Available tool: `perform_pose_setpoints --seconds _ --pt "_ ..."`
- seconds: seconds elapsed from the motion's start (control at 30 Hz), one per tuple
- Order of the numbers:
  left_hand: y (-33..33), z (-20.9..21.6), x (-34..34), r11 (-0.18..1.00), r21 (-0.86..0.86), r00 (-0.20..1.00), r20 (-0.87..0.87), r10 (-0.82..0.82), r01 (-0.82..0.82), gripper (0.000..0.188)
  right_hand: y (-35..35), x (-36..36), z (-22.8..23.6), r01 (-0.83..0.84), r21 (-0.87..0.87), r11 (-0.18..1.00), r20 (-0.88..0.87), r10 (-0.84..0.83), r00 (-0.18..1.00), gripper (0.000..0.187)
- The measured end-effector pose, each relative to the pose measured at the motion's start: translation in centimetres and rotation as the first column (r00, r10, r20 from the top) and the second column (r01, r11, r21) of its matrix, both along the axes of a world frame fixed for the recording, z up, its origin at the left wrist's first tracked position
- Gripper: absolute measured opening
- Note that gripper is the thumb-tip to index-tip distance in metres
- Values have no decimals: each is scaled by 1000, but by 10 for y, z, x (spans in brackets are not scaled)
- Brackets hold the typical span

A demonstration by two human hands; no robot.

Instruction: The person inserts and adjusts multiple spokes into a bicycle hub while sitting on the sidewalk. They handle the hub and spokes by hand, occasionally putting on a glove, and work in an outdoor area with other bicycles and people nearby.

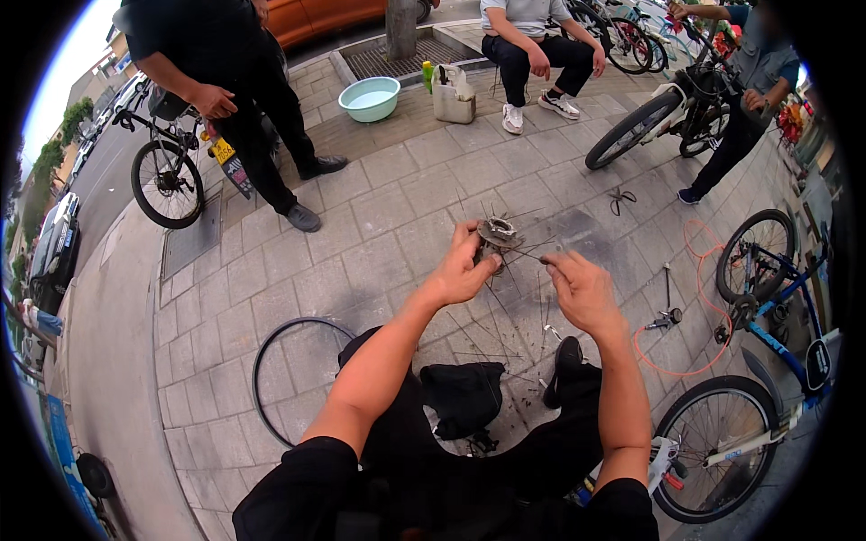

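My left hand (pixel 466 269) is closed round a dirty bicycle hub (pixel 499 236) and holds it up over the paving. Thin loose spokes stick out from the hub in several directions. My right hand (pixel 585 293) pinches the outer end of one spoke (pixel 528 253) to the right of the hub. Below the hands, more loose spokes (pixel 487 350) lie scattered on the pavement. A black cloth or bag (pixel 462 397) lies between my legs, with small dark bits beside it.
A bare black rim or tyre (pixel 259 383) lies at my left. To the right are an orange hose (pixel 683 371), a pump-like tool (pixel 666 318) and a blue bicycle (pixel 783 338). Scissors (pixel 621 201), a basin (pixel 370 99) and a jug (pixel 454 97) stand or lie farther off. Several people are nearby.
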State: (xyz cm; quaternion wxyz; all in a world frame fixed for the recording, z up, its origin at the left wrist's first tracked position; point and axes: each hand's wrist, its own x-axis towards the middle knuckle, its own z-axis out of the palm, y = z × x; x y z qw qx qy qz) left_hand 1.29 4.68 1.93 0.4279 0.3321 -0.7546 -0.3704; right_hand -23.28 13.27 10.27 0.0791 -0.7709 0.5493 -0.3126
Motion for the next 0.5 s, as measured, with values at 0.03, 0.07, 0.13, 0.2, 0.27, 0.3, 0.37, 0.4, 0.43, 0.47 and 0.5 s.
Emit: perform_pose_setpoints --seconds 0.03,0.07,0.13,0.2,0.27,0.3,0.37,0.4,0.43,0.47,0.5 --pt "-2 -5 -1 1000 -1 1000 22 -14 14 40 -5 -12 1 -22 -8 1000 -9 22 1000 20" --pt "1 -9 -1 1000 11 999 50 -22 21 40 -11 -18 4 -52 -4 999 -10 52 999 18" --pt "8 -13 -8 996 32 995 49 82 -84 40 -7 -11 15 -22 -44 999 -119 17 993 19" --pt "5 -15 -13 980 131 984 114 135 -150 41 7 3 0 43 -65 997 -61 -47 997 20" --pt "4 -24 -14 985 91 987 80 142 -149 42 13 5 -8 78 -66 995 -40 -81 996 20" --pt "2 -20 -13 987 59 987 70 145 -149 42 19 7 -18 90 -34 995 -30 -91 995 20" --pt "1 -13 -12 988 118 995 41 92 -96 43 14 -3 -24 122 22 992 61 -123 991 21" --pt "3 -10 -11 987 149 998 37 57 -61 43 10 -11 -23 127 33 991 66 -129 989 21" --pt "2 -12 -9 982 177 997 41 61 -67 44 3 -19 -22 132 42 990 73 -134 988 21" --pt "1 -14 -9 976 206 997 45 63 -71 44 -4 -25 -22 137 51 989 79 -141 987 20" --pt "-1 -16 -10 969 233 997 45 66 -75 44 -11 -30 -20 118 -27 993 23 -117 993 21"
